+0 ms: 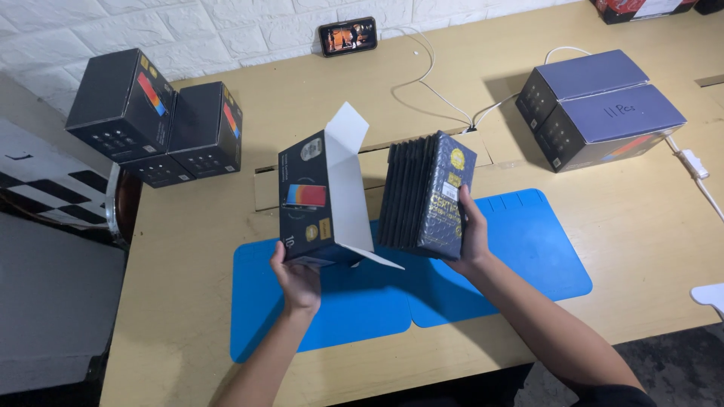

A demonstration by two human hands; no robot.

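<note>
Head view shows the left hand (pixel 298 280) gripping an open black carton (pixel 317 200) from below, flaps (pixel 348 181) raised, its inside hidden. At three o'clock of it, the right hand (pixel 473 240) clasps a stack of flat dark packets (pixel 426 196) over the blue mats (pixel 528 256) on the desk (pixel 641 241). Closed boxes (pixel 599 105) sit at one o'clock, more boxes (pixel 158 124) at ten.

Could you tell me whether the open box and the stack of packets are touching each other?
Apart. The head view shows blue mat between the open box and the stack.
</note>
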